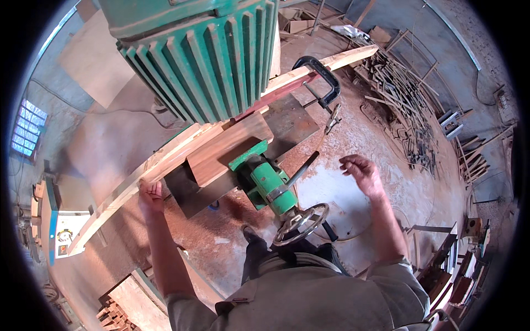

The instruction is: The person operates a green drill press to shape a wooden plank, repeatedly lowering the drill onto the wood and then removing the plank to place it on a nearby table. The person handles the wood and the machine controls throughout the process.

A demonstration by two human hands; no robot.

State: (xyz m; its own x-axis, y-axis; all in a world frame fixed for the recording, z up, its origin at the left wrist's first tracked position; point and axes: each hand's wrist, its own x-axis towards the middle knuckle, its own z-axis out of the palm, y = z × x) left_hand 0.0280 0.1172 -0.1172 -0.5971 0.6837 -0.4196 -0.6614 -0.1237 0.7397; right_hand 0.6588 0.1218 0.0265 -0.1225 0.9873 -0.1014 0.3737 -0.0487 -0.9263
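Note:
My left hand (151, 197) is at the near edge of a long pale wooden beam (118, 190), its fingertips touching or close beside the wood. Its fingers look loosely extended, not wrapped round anything. My right hand (361, 174) hangs in the air to the right, fingers loosely bent and apart, with nothing in it. Between my hands a reddish-brown wooden block (229, 149) lies on a dark metal machine table (190, 193). A green clamp unit (270, 185) presses against or stands over the block's near side. Its metal handwheel (301, 223) is close to my waist.
A large green ribbed motor housing (204, 66) overhangs the block and hides part of the beam. A black C-clamp (326, 80) grips the beam's far right. Sawdust covers the floor (331, 198). Scrap strips (403, 105) are heaped at the right; a control box (66, 234) stands at the left.

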